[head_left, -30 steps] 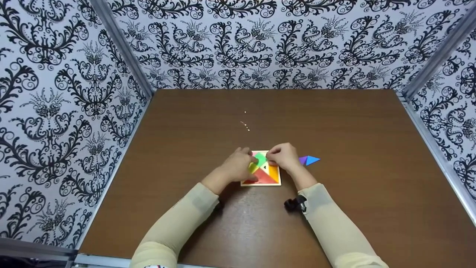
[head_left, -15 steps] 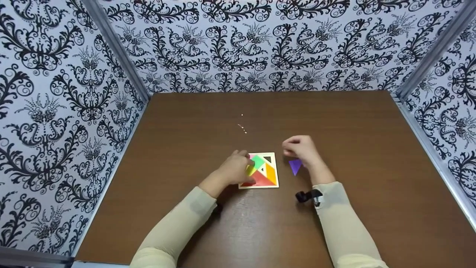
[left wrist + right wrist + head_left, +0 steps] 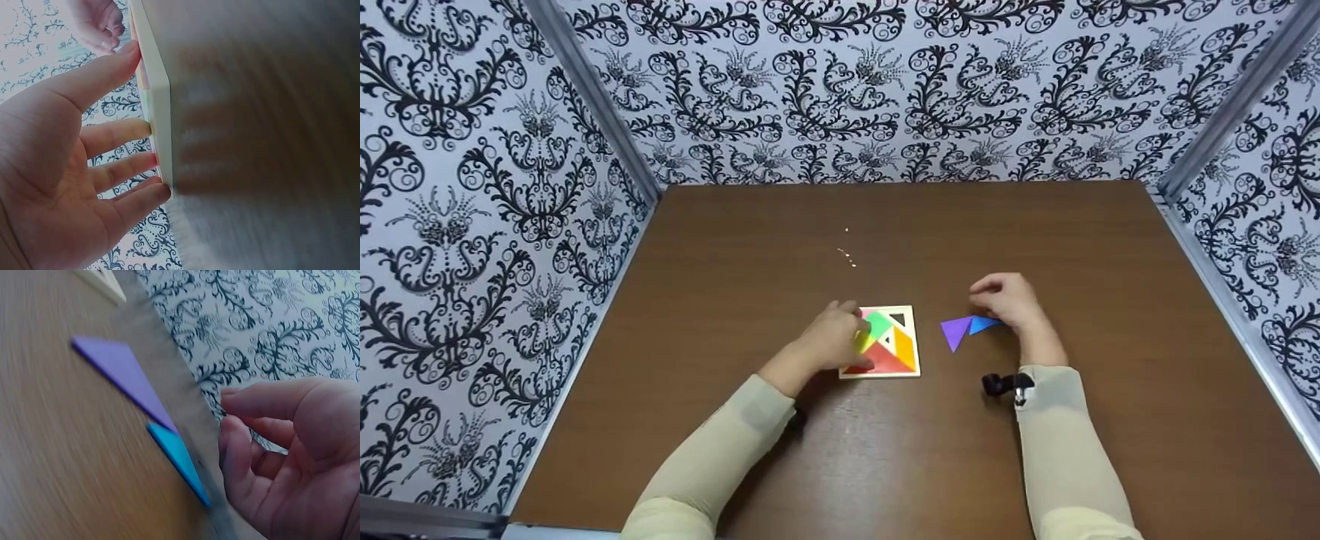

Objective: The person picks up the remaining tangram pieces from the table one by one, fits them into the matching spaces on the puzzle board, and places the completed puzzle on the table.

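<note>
A square framed puzzle board [image 3: 916, 352] lies flat with red, orange, green, yellow and pink pieces in it and a dark triangular gap at its upper right. My left hand [image 3: 829, 341] rests over its left side; in the left wrist view the fingertips of my left hand [image 3: 73, 163] touch the board's edge [image 3: 162, 129]. A purple triangle [image 3: 955, 332] lies right of the board, its corner by a blue triangle [image 3: 981, 324]. My right hand [image 3: 1011, 301] is above the blue one, holding nothing; the right wrist view shows its bent, slightly parted fingers [image 3: 236, 436] beside both triangles.
The brown table [image 3: 780, 247] has small bright specks [image 3: 847, 256] behind the board. Patterned walls [image 3: 825, 90] with metal posts stand at the back and sides. A black wrist device [image 3: 1003, 385] sits at my right cuff.
My right hand has moved right from the board, past the purple triangle, to the blue one. The upper-right gap in the board has come into view. My left hand stays on the board.
</note>
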`<state>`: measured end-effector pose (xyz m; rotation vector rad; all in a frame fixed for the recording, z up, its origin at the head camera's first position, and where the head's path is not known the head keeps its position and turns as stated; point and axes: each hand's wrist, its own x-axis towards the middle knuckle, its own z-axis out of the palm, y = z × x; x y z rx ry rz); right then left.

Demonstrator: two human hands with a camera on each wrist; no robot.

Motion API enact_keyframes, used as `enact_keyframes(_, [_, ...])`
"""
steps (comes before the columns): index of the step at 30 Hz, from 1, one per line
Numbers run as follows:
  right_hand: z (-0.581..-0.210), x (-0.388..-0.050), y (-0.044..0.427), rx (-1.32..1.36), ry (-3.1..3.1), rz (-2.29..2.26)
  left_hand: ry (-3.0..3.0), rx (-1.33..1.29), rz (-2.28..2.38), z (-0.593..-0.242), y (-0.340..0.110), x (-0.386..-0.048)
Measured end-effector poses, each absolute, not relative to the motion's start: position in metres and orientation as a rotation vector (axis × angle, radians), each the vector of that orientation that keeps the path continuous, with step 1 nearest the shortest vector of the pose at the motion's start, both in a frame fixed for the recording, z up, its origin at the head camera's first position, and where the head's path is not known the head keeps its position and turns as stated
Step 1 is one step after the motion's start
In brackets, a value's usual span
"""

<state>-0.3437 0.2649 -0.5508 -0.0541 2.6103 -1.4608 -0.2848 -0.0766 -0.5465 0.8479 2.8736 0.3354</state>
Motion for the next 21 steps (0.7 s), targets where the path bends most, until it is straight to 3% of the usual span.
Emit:
enact_keyframes(7, [-0.549, -0.340, 0.284, -0.100, 2.761, -1.153, 2.876, 0.843, 0.354, -0.547, -0.076, -0.284])
enact_keyframes(21, [-0.544, -0.336, 0.287, -0.243, 2.630, -0.988, 2.868, 0.841, 0.361, -0.550, -0.078, -0.285])
